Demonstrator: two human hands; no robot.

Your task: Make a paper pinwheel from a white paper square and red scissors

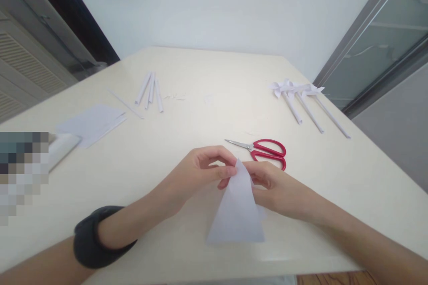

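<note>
Between my two hands a white sheet of paper is bent into a triangular shape, its point upward and its wide end toward me. My left hand pinches the top tip between thumb and fingers. From the other side, my right hand grips the paper's right edge, and part of its fingers is hidden behind the sheet. Just beyond my right hand lies a pair of scissors with red handles, blades pointing left.
Three paper pinwheels on rolled sticks lie at the back right. Several rolled paper tubes and thin scraps are at the back left. A stack of white paper sits on the left, near a thin paper strip.
</note>
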